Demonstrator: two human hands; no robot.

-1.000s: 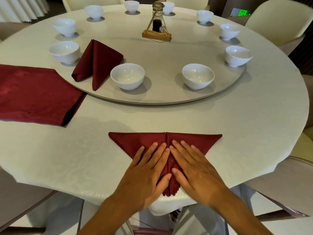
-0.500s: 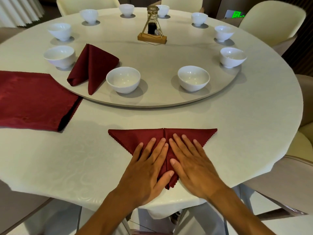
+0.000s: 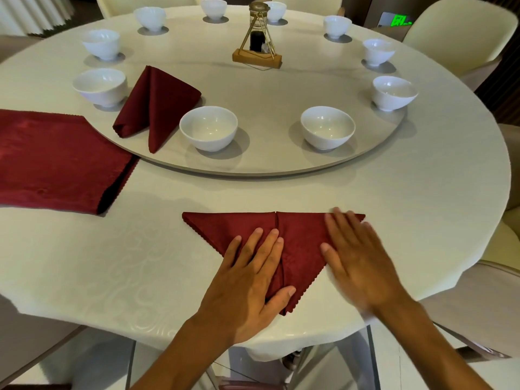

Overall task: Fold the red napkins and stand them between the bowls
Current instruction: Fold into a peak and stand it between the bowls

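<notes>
A red napkin [image 3: 298, 243] lies folded into a downward-pointing triangle near the table's front edge. My left hand [image 3: 253, 280] presses flat on its lower left half. My right hand [image 3: 354, 257], blurred, lies flat over the napkin's right wing, its fingertips near the right corner. A folded red napkin [image 3: 157, 105] stands on the turntable [image 3: 270, 167] between two white bowls, one to its left [image 3: 100, 87] and one to its right [image 3: 208, 128]. A third front bowl [image 3: 327, 127] sits farther right. A stack of flat red napkins [image 3: 56, 161] lies at the left.
Several more white bowls ring the turntable's far rim. A wooden-based wire stand with a dark bottle [image 3: 257, 43] is at its centre. Cream chairs [image 3: 450, 38] surround the round white-clothed table [image 3: 422, 192].
My right hand has slid from the napkin's centre out to its right wing. My left hand stays pressed on the left half. The camera has moved slightly.
</notes>
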